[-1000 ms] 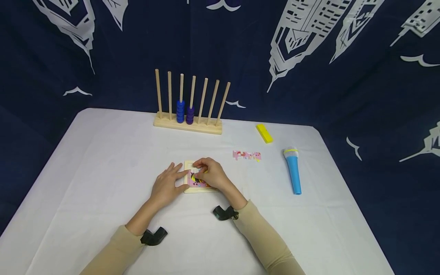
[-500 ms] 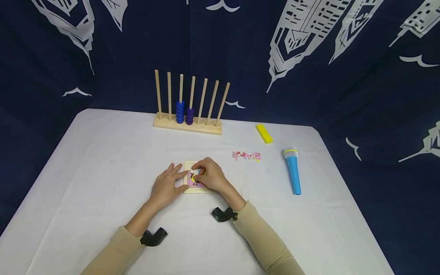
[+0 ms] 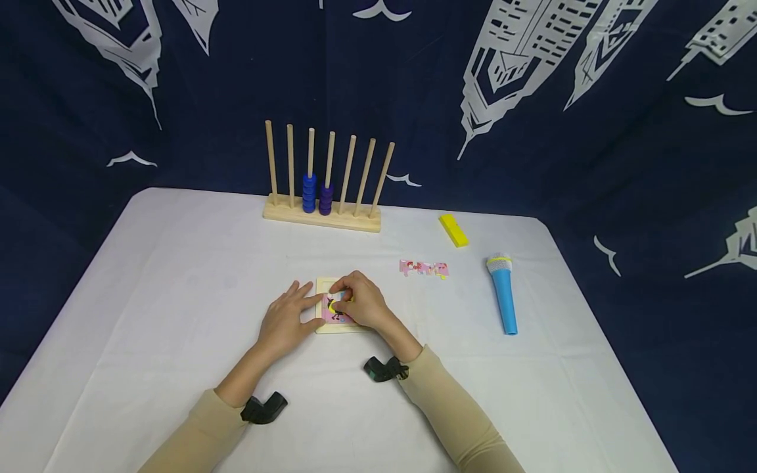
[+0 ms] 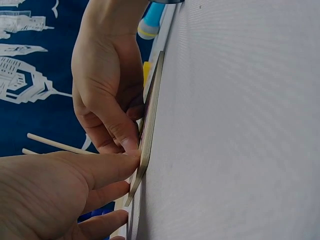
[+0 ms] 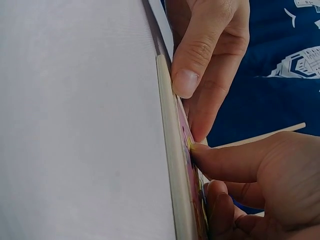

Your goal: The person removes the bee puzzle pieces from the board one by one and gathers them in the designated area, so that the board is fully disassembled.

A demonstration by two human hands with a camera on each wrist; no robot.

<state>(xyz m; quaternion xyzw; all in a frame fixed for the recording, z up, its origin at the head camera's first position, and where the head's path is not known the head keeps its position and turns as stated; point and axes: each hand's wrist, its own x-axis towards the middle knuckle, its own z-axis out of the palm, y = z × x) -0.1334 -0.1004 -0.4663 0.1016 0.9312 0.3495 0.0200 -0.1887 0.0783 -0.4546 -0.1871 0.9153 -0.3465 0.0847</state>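
Observation:
A small wooden-framed jigsaw puzzle (image 3: 338,318) with a pink, yellow and black picture lies on the white table. My left hand (image 3: 286,318) rests at the frame's left side, its thumb and fingers extended along the edge. My right hand (image 3: 365,302) is over the picture, thumb and curled fingers pinching a puzzle piece at its surface; the hand covers most of the piece and the puzzle's right part. In the right wrist view, the right thumb (image 5: 225,162) touches the pink surface (image 5: 183,117). The left wrist view shows both hands close together at the frame's edge (image 4: 150,130).
Loose pink puzzle pieces (image 3: 424,268) lie in a row right of the frame. Beyond them are a yellow block (image 3: 453,230) and a blue toy microphone (image 3: 504,295). A wooden peg rack (image 3: 322,220) with blue and purple beads stands at the back.
The right hand has shifted very slightly left over the puzzle and now covers more of its lower right. The left hand stays at the frame's left side.

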